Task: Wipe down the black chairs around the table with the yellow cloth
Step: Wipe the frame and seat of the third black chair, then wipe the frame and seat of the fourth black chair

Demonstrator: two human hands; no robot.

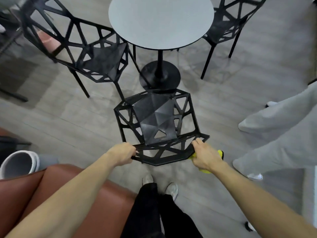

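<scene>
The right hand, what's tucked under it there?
A yellow cloth pokes out beneath the right hand, pressed against the top edge of the near chair it grips. Most of the cloth is hidden by the hand, so its full shape cannot be seen.

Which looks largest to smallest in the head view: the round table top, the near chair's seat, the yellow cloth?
1. Round table top
2. Near chair's seat, though it sits closer to the camera
3. Yellow cloth, mostly hidden by the right hand, so its full size is unclear

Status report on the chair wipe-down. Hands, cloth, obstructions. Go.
Left hand and right hand grip near chair backrest. Yellow cloth bunched under right hand. Bystander's legs close on right.
</scene>
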